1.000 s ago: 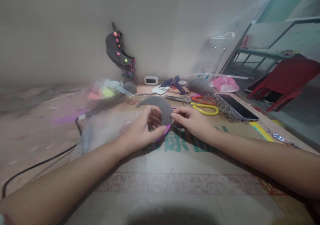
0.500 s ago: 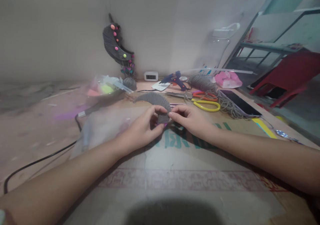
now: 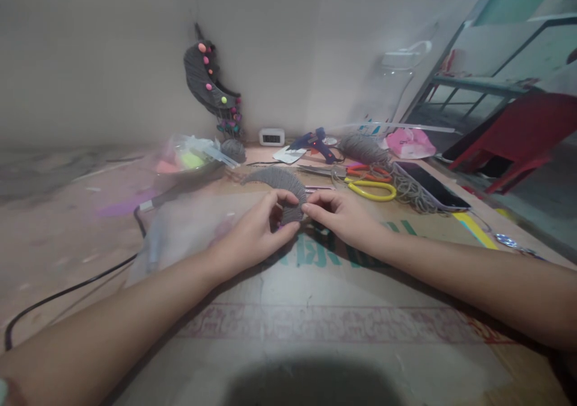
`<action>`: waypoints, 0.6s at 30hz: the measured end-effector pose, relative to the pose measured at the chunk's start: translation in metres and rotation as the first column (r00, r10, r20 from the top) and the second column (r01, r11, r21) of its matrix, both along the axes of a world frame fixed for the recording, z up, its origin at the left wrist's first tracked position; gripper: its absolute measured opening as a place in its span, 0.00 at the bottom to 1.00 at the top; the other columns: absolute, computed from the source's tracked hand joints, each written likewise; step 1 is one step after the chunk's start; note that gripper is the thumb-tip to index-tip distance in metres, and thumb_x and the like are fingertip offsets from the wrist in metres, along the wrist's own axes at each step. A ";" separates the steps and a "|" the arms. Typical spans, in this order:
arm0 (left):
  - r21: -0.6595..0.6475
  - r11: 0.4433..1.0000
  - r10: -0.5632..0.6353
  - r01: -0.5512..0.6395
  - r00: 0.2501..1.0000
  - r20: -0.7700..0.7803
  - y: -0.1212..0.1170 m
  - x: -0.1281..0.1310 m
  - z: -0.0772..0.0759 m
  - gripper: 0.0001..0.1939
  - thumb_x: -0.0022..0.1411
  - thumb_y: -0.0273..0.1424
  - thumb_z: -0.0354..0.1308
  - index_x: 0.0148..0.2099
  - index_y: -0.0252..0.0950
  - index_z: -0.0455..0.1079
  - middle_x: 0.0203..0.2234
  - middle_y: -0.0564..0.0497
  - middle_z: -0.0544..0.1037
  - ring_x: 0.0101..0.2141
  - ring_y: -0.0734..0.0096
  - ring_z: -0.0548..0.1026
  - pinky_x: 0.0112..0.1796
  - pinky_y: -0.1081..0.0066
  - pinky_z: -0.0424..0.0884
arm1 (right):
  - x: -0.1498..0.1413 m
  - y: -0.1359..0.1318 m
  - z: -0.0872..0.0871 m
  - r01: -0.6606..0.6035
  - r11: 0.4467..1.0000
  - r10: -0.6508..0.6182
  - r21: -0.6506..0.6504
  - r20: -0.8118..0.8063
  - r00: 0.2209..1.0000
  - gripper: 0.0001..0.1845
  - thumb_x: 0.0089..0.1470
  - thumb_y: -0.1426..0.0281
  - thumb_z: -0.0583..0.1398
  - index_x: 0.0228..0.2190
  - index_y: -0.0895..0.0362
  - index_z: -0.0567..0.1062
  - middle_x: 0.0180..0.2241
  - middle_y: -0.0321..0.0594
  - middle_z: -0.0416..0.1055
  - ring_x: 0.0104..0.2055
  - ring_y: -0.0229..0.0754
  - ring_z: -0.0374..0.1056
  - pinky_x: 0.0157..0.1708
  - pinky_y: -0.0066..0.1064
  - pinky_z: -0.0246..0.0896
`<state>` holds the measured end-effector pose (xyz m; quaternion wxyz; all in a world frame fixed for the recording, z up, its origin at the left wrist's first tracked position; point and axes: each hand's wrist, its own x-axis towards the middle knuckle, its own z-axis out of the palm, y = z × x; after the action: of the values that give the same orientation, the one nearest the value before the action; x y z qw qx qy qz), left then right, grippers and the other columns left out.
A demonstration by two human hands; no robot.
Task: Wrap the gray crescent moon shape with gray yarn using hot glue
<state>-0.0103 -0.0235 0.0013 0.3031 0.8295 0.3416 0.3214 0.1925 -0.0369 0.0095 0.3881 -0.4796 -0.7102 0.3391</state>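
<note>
A crescent wound with grey yarn (image 3: pixel 286 181) is held above the cardboard in the middle of the head view. My left hand (image 3: pixel 256 229) grips its near end, thumb below and fingers curled over it. At the crescent's right edge, my right hand (image 3: pixel 340 214) pinches with thumb and forefinger; whether a loose strand lies between those tips is too small to tell. A little purple shows under the near end, by my left thumb. Loose grey yarn (image 3: pixel 412 193) lies to the right, running from a skein (image 3: pixel 363 148).
Scissors with yellow handles (image 3: pixel 372 190), orange-handled pliers or scissors (image 3: pixel 367 172) and a phone (image 3: pixel 430 187) lie right. Behind are a blue glue gun (image 3: pixel 315 143), a clock (image 3: pixel 271 136) and a clear bottle (image 3: pixel 396 87). A decorated crescent (image 3: pixel 198 81) hangs on the wall. A black cable (image 3: pixel 67 295) runs left.
My left thumb has shifted slightly up over the crescent's near end, and less purple shows there. Both hands keep their hold; the whole view has moved very slightly.
</note>
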 end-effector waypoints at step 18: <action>-0.006 0.999 0.042 -0.042 0.999 0.014 0.002 -0.002 -0.002 0.13 0.66 0.34 0.54 0.52 0.40 0.62 0.40 0.51 0.71 0.33 0.73 0.68 0.35 0.69 0.66 | 0.000 0.002 -0.004 -0.078 0.996 0.076 -0.053 -0.040 0.996 0.08 0.54 0.64 0.60 0.31 0.56 0.73 0.28 0.34 0.68 0.30 0.37 0.61 0.31 0.30 0.56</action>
<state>-0.0123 -0.0215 -0.0004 0.3012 0.8190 0.3578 0.3324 0.1922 -0.0354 0.0057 0.3748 -0.4556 -0.7114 0.3820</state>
